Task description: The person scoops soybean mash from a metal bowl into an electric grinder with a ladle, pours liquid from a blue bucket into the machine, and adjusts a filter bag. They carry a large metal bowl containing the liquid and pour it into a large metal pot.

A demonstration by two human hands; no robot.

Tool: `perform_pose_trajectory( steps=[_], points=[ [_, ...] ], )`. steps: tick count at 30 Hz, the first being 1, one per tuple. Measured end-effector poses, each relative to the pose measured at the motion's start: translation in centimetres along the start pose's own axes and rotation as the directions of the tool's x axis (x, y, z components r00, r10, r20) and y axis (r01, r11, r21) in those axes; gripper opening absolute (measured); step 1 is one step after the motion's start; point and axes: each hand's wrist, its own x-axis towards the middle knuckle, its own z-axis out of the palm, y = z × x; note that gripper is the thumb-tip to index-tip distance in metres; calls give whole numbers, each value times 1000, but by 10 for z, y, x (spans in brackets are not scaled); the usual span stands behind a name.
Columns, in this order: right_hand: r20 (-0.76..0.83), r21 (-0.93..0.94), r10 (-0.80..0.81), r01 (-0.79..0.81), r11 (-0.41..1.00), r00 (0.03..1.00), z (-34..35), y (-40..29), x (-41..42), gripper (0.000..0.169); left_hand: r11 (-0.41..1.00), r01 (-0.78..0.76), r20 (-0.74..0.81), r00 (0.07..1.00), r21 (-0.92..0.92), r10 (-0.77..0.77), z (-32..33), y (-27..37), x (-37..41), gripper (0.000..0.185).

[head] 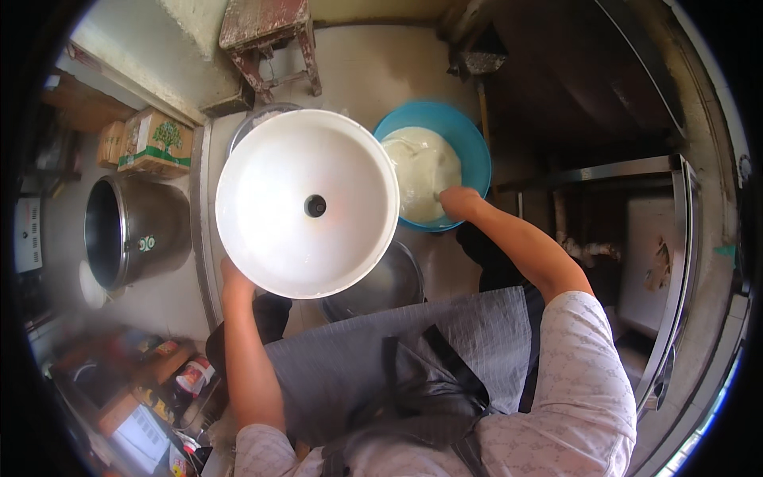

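A large round white dish or lid (310,256) with a dark round hole at its middle hangs in front of me. My left hand (236,279) is at its lower left edge, the fingers hidden beneath. My right hand (459,203) is at the near right side of a blue plastic basin (474,158), its fingers down by the pale, smooth dough or batter (426,173) inside. What those fingers hold cannot be made out. Below the white piece, a metal basin (381,280) stands on the floor between my legs, partly covered.
A worn wooden stool (262,27) stands ahead. Left of a raised sill are a big steel pot (158,229) and cardboard boxes (158,143). Another metal bowl (238,134) sits partly behind the white piece. A metal-framed table (682,268) is at the right.
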Motion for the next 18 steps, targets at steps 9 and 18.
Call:
perform_pose_trajectory(
  steps=[9, 18],
  points=[
    [-5, 577, 278, -225, 785, 960, -32, 27, -12, 28, 1000, -19, 36, 999, 8, 19, -14, 19, -9, 44],
    [-84, -133, 152, -162, 978, 985, 2, 1, 7, 27, 995, -82, -31, 996, -54, 80, -1, 2, -1, 41]
  ],
)
